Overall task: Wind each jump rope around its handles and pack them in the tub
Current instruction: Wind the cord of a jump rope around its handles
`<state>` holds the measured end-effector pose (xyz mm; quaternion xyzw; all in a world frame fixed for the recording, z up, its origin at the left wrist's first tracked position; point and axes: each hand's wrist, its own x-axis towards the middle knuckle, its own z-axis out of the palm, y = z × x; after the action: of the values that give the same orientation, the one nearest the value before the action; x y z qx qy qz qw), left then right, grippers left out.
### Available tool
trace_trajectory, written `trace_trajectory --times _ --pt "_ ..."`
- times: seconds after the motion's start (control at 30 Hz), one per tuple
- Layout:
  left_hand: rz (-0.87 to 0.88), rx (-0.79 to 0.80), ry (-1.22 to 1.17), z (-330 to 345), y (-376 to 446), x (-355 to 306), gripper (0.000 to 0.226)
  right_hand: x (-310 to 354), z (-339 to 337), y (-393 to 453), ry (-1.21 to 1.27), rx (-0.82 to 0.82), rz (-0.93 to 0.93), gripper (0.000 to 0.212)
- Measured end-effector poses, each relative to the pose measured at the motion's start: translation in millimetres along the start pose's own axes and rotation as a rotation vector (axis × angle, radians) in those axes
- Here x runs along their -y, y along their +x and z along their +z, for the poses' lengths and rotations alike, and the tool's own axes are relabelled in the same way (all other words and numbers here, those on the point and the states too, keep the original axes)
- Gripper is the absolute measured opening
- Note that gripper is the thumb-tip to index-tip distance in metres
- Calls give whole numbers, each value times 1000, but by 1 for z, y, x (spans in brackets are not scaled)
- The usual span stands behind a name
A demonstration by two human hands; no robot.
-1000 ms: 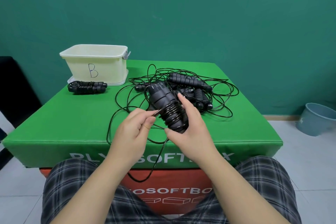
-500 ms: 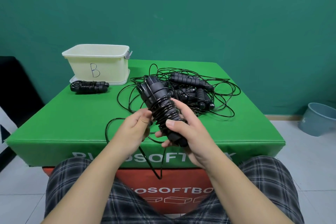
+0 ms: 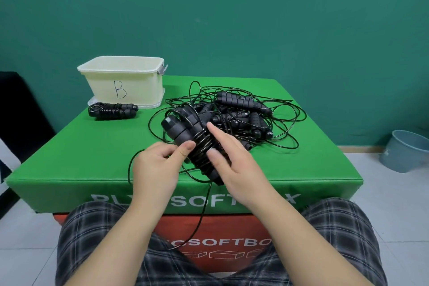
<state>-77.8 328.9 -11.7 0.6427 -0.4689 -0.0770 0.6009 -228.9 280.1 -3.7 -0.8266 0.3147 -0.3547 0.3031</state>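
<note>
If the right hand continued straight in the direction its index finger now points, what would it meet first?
The right hand points up and away across the held handles. Going on, it would probably meet the loose pile of jump ropes on the green box first, though depth is unclear.

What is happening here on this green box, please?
A seated person is winding a thin black jump rope around its paired black foam handles. The right hand grips the bundle; the left hand guides the loose cord. One wound black rope bundle lies before the cream plastic tub marked B, not inside. A tangled pile of black ropes waits behind.
</note>
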Motion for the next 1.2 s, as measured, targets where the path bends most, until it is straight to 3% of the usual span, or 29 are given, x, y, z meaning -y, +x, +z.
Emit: trace_trajectory --times 0.1,0.2,0.3,0.37,0.5,0.6,0.7,0.8,0.87,1.07,1.2 --pt "56 -1 44 2 -3 -1 34 0 0 0 -122 21 54 88" --pt "135 46 84 5 -4 0 29 -2 3 1 -262 -3 65 101" --pt "243 120 141 6 -5 1 16 -5 3 2 -291 -33 105 97" --pt "274 167 109 5 -4 1 9 -4 0 2 -170 -43 164 96" --pt "240 299 6 0 -1 1 21 -2 -8 -1 86 -118 233 81" --pt "140 296 -8 1 0 4 6 2 -8 -3 130 -129 242 73" --pt "-37 316 -196 5 2 9 11 6 -6 -4 130 -114 210 72" --pt "-134 375 -389 6 6 14 74 8 -2 -5 181 -87 208 76" --pt "-157 419 -465 8 5 18 87 6 1 -6 236 -60 222 78" --pt "-245 335 -500 12 -2 19 80 3 1 -6 328 -7 198 70" --pt "-214 225 -403 7 0 9 60 2 6 -7 317 -96 75 50"
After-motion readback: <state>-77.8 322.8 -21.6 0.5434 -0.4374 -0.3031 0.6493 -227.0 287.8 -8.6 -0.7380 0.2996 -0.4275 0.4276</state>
